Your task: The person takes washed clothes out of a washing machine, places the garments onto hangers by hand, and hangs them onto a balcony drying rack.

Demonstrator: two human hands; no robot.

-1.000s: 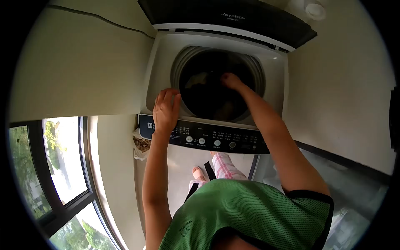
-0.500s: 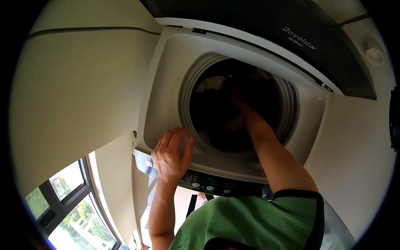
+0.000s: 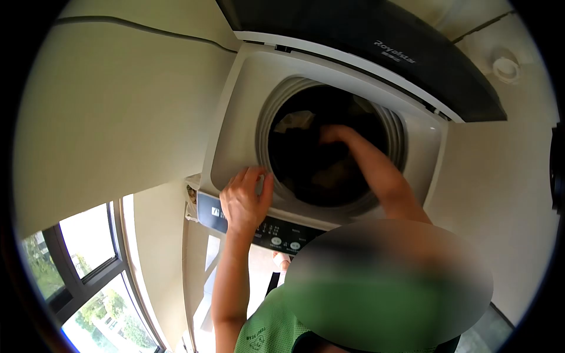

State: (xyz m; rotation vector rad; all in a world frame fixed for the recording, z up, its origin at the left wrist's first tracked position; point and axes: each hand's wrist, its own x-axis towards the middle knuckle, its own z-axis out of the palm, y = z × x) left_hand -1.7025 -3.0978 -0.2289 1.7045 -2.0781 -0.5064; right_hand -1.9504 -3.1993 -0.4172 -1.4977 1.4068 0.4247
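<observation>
A top-loading washing machine (image 3: 235, 126) stands before me with its dark lid (image 3: 353, 41) raised. Inside the round drum lie dark clothes, hard to make out, and a paler cloth (image 3: 295, 122) at the upper left. My right hand (image 3: 334, 134) reaches down into the drum among the dark clothes; its fingertips are lost in shadow. My left hand (image 3: 246, 197) rests at the front left edge of the machine's top, just above the control panel (image 3: 282, 235), with the thumb apart from the curved fingers and nothing held.
A dark-framed window (image 3: 88, 276) is at the lower left. A cable (image 3: 147, 29) runs along the wall at the upper left. A white round fitting (image 3: 506, 69) is at the upper right. A bag (image 3: 192, 197) hangs beside the panel's left end. A blurred patch covers part of the lower right.
The view has shifted and turned. My right hand went deeper into the drum, then came up a little with the wrist bent. My left hand stays near the front left edge.
</observation>
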